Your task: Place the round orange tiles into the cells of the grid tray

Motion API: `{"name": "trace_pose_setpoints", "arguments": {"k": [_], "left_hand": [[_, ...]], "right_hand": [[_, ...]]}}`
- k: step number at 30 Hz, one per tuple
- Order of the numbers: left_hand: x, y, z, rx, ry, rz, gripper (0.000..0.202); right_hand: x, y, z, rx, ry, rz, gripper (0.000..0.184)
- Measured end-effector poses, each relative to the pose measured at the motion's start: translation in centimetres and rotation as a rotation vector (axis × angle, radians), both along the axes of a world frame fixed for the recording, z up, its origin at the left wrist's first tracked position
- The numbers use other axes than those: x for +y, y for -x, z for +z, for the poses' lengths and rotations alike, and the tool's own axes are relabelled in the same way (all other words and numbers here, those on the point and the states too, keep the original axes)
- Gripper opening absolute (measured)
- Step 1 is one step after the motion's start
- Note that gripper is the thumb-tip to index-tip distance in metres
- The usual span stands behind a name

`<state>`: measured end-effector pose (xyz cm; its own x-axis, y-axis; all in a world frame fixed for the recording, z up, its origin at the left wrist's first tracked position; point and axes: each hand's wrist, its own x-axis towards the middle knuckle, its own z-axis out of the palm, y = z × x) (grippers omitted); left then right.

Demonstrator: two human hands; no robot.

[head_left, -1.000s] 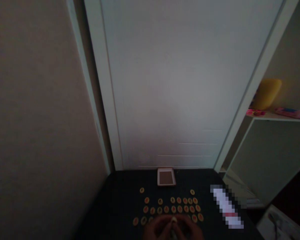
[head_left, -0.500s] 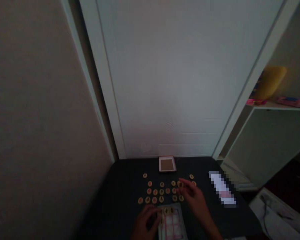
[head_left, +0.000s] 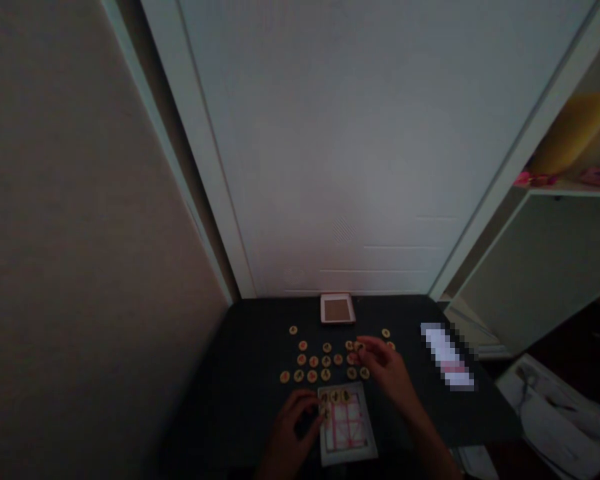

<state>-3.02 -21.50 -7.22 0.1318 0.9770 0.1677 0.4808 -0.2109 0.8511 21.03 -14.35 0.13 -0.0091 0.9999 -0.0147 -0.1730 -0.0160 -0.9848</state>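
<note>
**Hands at discs and tray**

Head view: the right hand (head_left: 383, 370) reaches among small round tan discs (head_left: 313, 361) scattered on the dark surface (head_left: 250, 373). The left hand (head_left: 293, 427) curls at the white pink-gridded tray (head_left: 350, 433). Neither grip is readable. Probably mid-pick, needing a fine pinch.

Left hand (head_left: 293, 427) low, fingers curled — right hand (head_left: 385, 370) stretched forward, fingers bent downward.
</note>
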Motion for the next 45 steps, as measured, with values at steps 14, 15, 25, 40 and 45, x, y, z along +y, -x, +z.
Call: {"name": "trace_pose_setpoints", "arguments": {"k": [14,15,25,40,45], "left_hand": [[-0.1,-0.5,0.5,0.047,-0.021,0.008,0.023],[0.0,-0.5,0.4,0.049,-0.02,0.007,0.023],[-0.1,-0.6,1.0,0.017,0.015,0.013,0.025],[1.4,-3.5,4.3,-0.133,-0.016,-0.032,0.023],[2.1,-4.9,4.6,-0.215,0.014,-0.029,0.027]], "right_hand": [[-2.8,0.3,-1.4,-0.134,0.014,-0.119,0.046],[-3.0,0.2,-1.5,-0.137,0.017,-0.128,0.047],[-5.4,-0.9,-3.0,-0.13,0.069,-0.124,0.054],[-5.4,0.0,-2.9,-0.114,0.047,0.015,0.05],[-5.4,0.4,-2.5,-0.167,0.01,0.034,0.047]]}}
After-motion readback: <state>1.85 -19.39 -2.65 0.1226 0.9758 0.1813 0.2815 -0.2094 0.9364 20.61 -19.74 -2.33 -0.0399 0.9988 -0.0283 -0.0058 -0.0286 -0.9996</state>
